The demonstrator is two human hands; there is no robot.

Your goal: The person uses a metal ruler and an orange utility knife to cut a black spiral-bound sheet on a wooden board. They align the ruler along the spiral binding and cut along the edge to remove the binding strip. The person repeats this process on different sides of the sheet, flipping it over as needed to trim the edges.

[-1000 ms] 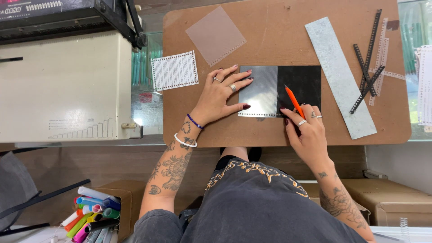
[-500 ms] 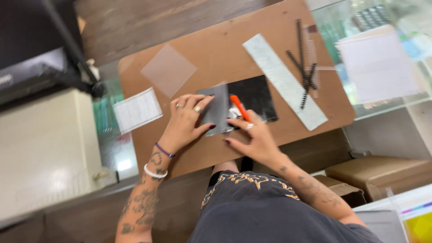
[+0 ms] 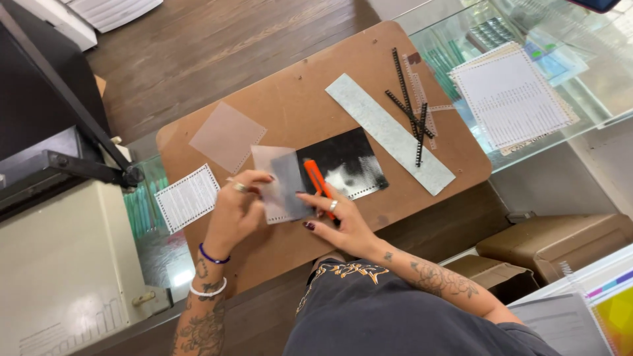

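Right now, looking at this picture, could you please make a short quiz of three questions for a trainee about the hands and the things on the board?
1. True or false: the right hand has an orange cutter under its fingers.
2. Which thing does the left hand touch? A) the translucent sheet B) the long pale ruler C) the black binding strips
3. Fill in: the translucent sheet partly covers a ____ sheet with punched edges.

Key
1. True
2. A
3. black
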